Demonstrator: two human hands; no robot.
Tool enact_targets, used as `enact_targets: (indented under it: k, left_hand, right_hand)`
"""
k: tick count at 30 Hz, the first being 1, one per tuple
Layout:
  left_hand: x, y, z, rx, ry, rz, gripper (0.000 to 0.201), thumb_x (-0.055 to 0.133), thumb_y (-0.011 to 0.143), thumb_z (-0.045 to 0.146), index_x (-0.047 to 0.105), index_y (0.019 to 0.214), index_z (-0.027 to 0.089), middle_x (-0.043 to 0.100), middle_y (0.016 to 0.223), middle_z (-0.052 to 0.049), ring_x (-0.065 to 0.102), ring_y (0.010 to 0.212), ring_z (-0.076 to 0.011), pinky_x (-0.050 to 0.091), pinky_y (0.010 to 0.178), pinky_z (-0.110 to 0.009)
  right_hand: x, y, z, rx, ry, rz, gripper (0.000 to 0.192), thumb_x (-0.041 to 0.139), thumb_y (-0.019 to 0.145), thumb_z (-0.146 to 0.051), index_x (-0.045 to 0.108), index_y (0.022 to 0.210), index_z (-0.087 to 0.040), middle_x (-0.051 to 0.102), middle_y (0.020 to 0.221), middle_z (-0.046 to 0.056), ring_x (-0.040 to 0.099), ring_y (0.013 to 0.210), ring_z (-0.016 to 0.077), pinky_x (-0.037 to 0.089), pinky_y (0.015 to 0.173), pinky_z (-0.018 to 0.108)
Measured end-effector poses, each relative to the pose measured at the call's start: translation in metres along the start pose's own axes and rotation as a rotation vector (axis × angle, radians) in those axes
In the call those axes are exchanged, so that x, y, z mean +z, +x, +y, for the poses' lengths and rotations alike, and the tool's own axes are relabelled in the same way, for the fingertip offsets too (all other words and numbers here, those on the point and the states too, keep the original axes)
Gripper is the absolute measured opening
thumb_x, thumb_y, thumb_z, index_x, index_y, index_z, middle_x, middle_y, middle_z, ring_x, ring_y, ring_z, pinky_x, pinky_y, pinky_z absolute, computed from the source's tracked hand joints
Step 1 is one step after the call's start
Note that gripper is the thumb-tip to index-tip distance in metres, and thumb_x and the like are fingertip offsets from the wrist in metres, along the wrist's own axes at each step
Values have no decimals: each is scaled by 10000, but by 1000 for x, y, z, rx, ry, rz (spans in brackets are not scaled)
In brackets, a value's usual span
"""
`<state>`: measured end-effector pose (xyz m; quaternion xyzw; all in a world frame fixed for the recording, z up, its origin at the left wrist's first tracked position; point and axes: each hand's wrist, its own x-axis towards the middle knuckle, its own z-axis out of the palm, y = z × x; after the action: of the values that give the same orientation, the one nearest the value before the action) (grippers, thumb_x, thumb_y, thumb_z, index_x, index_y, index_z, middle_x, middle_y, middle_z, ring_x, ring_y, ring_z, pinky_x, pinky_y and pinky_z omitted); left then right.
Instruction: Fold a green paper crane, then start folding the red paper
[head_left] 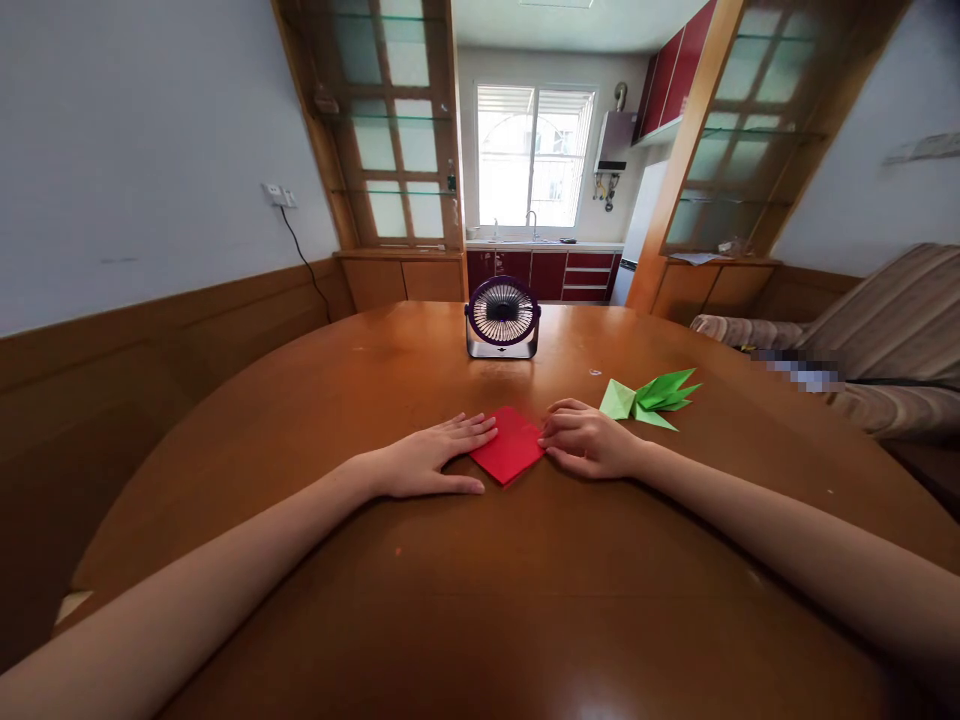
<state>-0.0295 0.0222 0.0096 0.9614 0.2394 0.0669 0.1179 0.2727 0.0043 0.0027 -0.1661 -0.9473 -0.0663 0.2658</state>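
Both hands on the bench [480,600], working a folded red paper [508,445]. Red paper lies flat on the bench, straight in front of the small desk fan [502,317], nearer to me than the fan.

Left hand [431,458]: fingers spread and flat, palm down, fingertips [484,428] resting on the left edge of the red paper. Thumb on the bench just below the paper's lower left edge. Not gripping, just pressing down.

Right hand [589,440]: fingers curled in, tips pinching at the right corner of the red paper. Can't tell if the corner is actually lifted or only held down.

Green folded paper figure [649,398] sits on the bench just right of the red paper, beyond my right hand, close to the knuckles but apart from them. Spiky points face away from the red paper.

Fan stands upright, grille facing me, well apart from both hands.
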Motion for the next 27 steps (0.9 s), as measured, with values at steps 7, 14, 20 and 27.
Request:
enact_targets:
  k: [7, 14, 20, 27]
  left_hand:
    - [2, 3, 1, 95, 143, 159, 434, 426, 978, 463, 558, 1323, 234, 532, 1394, -78, 496, 1281, -220, 356, 1100, -397]
    - [-2, 4, 7, 205, 360, 285, 360, 362, 1006, 328, 679, 1105, 190, 667, 1001, -94, 619, 903, -191, 488, 786, -303]
    - [-3, 2, 0, 90, 324, 264, 346, 359, 991, 320, 679, 1005, 188, 623, 889, -71, 584, 807, -171, 456, 743, -281]
    - [-1, 2, -10, -79, 38, 328, 268, 492, 939, 384, 666, 879, 189, 627, 826, -34, 580, 764, -150, 443, 704, -261]
  right_hand:
    - [0, -3, 6, 81, 94, 1, 176, 541, 897, -236, 698, 961, -187, 683, 905, 65, 622, 876, 187, 435, 949, 424]
    - [-1, -4, 6, 150, 98, -10, 178, 573, 893, -285, 706, 934, -174, 654, 904, 81, 593, 872, 199, 438, 866, 395]
    - [0, -4, 8, 194, 53, -16, 268, 494, 949, -307, 665, 801, -164, 611, 809, 59, 553, 771, 173, 416, 808, 360]
    - [3, -4, 11, 270, 27, -12, 322, 457, 966, -324, 561, 706, -165, 546, 745, 33, 502, 717, 157, 391, 757, 327]
